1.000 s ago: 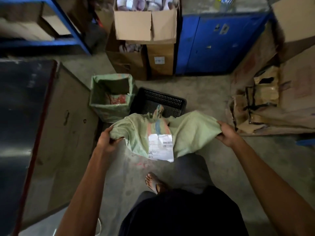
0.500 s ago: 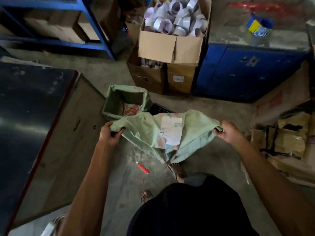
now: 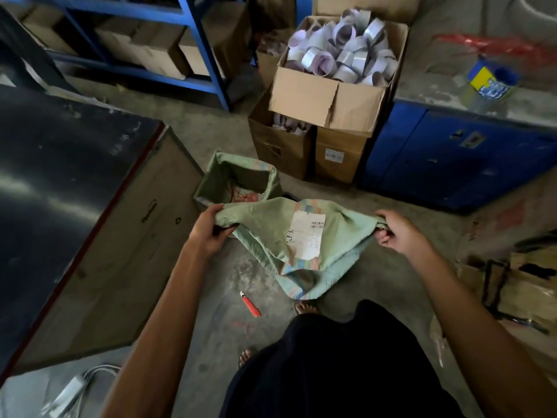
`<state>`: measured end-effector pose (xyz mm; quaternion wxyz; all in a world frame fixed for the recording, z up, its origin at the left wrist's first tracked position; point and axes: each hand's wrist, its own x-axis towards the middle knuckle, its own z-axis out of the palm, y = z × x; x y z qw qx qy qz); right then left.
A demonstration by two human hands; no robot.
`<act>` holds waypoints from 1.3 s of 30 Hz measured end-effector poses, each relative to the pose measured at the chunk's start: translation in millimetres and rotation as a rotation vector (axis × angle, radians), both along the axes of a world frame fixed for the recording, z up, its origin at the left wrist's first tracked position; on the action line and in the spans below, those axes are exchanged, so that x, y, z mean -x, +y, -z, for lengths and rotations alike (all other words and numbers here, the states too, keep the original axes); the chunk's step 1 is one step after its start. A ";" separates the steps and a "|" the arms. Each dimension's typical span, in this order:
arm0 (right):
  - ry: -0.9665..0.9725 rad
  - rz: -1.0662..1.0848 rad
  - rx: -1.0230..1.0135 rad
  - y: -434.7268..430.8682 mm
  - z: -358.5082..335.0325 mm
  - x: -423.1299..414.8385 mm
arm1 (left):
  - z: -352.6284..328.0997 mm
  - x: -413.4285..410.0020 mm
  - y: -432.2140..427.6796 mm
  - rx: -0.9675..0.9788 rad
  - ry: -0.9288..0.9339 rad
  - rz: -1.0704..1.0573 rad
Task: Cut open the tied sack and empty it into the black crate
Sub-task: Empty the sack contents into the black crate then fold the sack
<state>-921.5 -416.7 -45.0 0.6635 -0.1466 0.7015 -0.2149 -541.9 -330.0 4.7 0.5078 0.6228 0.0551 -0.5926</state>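
Note:
A limp pale green sack with a white shipping label hangs flat between my hands above the floor. My left hand grips its left corner and my right hand grips its right corner. The sack sags down in the middle toward my feet. The black crate is almost wholly hidden behind the sack; only a dark sliver shows. A red box cutter lies on the concrete floor below the sack, near my foot.
A second green sack, standing open, sits just beyond my left hand. Stacked cardboard boxes of tape rolls stand behind. A blue cabinet is at right, a dark table at left, flattened cardboard at far right.
The sack has been lifted off the crate and now hangs flat in front of it. The view tilted up, so the crate went out of sight and the red cutter came into view.

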 end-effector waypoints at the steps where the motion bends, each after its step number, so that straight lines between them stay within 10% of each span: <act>1: 0.000 -0.012 0.014 -0.6 -4.8 -1.7 | 0.1 3.3 -0.2 -0.011 -0.026 0.026; 17: 0.187 -0.420 0.711 4.3 -182.7 -27.7 | -113.1 25.9 -24.1 0.302 -0.456 0.137; 29: 0.658 -0.777 0.783 -4.6 -198.3 -26.7 | -130.7 6.2 -9.2 0.066 -0.650 0.453; 36: 1.145 -0.981 0.588 -3.2 -197.5 -33.8 | -115.3 -28.3 19.8 -0.457 -1.332 0.847; 39: 1.074 -0.816 0.699 -5.8 -190.0 -39.4 | -113.8 -20.7 22.4 -0.263 -1.490 0.698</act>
